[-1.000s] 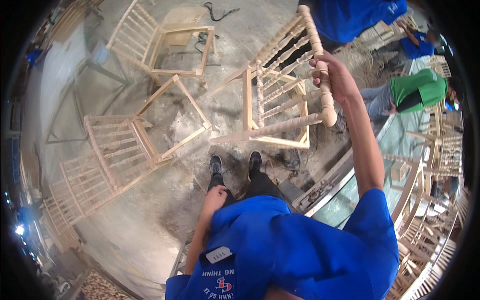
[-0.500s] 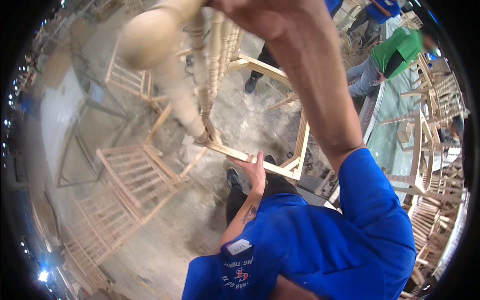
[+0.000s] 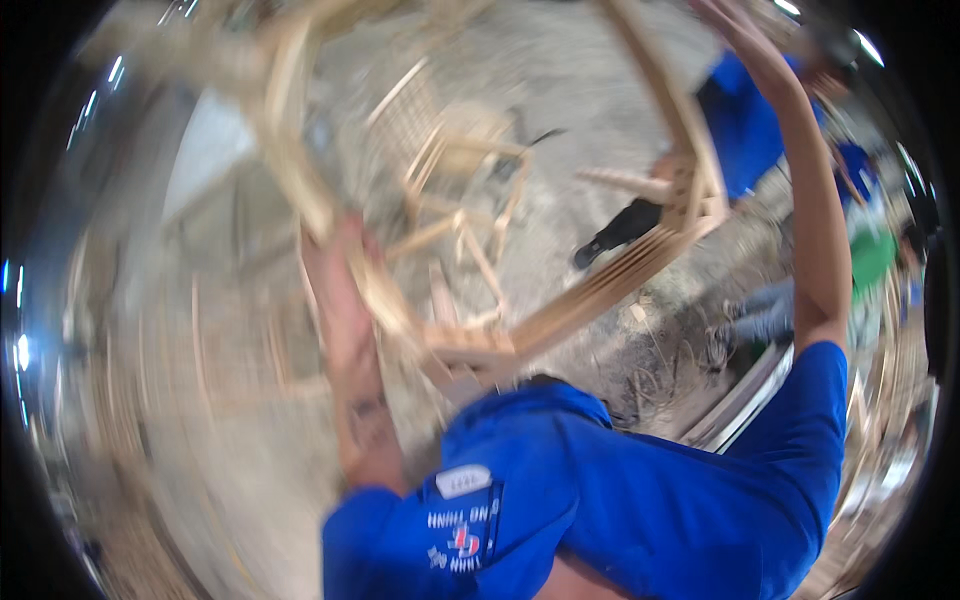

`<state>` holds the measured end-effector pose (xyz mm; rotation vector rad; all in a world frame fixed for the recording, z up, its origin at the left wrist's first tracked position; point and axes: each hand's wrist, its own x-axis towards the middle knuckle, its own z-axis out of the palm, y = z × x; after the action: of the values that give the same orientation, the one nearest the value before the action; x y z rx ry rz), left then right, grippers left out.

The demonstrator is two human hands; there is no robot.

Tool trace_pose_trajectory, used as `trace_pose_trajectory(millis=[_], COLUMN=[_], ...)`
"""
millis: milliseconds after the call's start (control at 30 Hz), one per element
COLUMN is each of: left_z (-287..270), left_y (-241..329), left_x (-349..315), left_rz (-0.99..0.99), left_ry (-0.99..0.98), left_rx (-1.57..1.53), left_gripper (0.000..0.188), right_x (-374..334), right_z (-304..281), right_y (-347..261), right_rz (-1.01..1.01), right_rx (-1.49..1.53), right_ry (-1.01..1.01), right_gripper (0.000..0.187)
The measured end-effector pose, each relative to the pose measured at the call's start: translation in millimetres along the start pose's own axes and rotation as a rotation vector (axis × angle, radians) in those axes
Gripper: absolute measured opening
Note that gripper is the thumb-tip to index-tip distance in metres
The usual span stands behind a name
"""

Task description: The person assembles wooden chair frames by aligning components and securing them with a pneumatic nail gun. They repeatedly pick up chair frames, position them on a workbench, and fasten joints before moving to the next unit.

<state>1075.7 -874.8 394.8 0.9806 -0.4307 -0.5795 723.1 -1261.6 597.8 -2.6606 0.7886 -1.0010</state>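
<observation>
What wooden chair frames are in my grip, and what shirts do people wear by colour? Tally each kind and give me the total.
Wooden chair frame in your left hand: 1
Blue shirts distinguishable, yours included: 3
Green shirt: 1
Total: 5

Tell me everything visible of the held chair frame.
The chair frame looks like pale, bare wood: straight rails around an open middle, slanted pieces across corners, and a round, tapered piece showing at right. It is held up, blurred and cut off at the top edge. The left hand grips its left rail; contact by the right hand is unclear.
</observation>
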Motion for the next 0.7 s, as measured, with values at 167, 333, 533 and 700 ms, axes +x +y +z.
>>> trace_pose_trajectory(millis=[167,333,533,700], left_z=[13.1,6.3,95.6,189.2], left_y=[65.5,142.4,170.3,214.6], left_x=[-55.5,-152.0,-322.0,-515.5], left_rz=[0.131,0.271,0.513,0.744], left_ry=[0.13,0.356,0.734,0.939], left_rx=[0.438,0.407,0.388,0.609], left_gripper=[0.034,0.015,0.023,0.054], right_x=[-33.3,-6.6,26.2,-37.6], right_z=[131.7,187.1,220.0,162.2], right_y=[55.0,-25.2,-121.7,-298.3], right_rz=[0.166,0.168,-0.359,-0.465], right_rx=[1.27,1.202,1.333,1.438], right_ry=[-0.547,-0.562,-0.825,-0.91], right_gripper=[0.052,0.053,0.069,0.076])
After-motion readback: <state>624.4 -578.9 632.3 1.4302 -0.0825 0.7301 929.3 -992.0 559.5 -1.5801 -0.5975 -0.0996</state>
